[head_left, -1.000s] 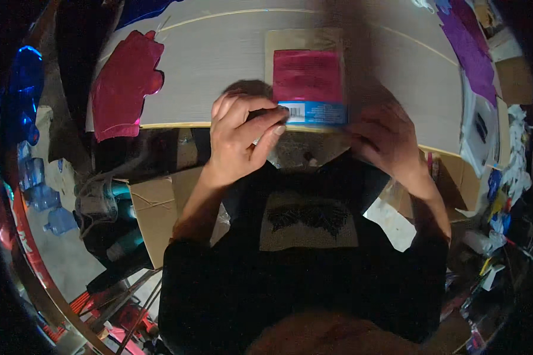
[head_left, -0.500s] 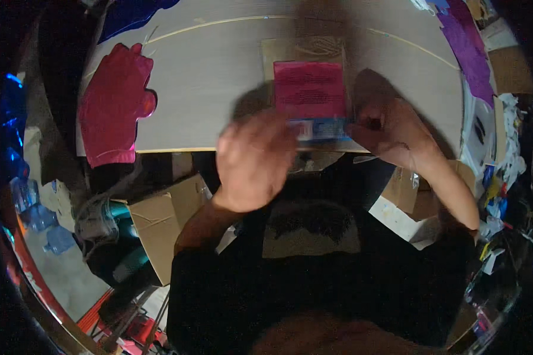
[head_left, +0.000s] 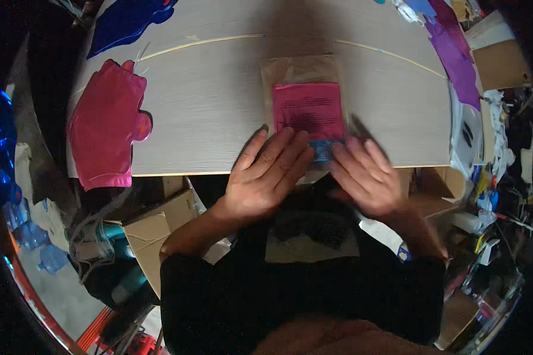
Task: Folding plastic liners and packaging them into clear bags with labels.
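A clear plastic bag [head_left: 302,70] lies flat at the table's near edge. Inside it is a flat pink rectangle [head_left: 307,100] with dark print, and a blue printed strip [head_left: 322,151] shows at its near end. My left hand [head_left: 263,174] rests with fingers stretched out over the bag's near left corner. Opposite it, my right hand [head_left: 368,177] is also open, fingers flat over the near right corner. Between them the blue strip is partly covered by fingertips.
A flat pink foil shape [head_left: 106,127], like an uninflated balloon, overhangs the pale table [head_left: 201,100] at left. Blue foil [head_left: 127,26] lies beyond it. Purple foil [head_left: 456,59] hangs at the far right edge. A cardboard box [head_left: 148,236] stands below left.
Both hands have come down flat onto the bag's near end. My right hand has turned from gripping near the side to lying with fingers extended. My view has shifted slightly.
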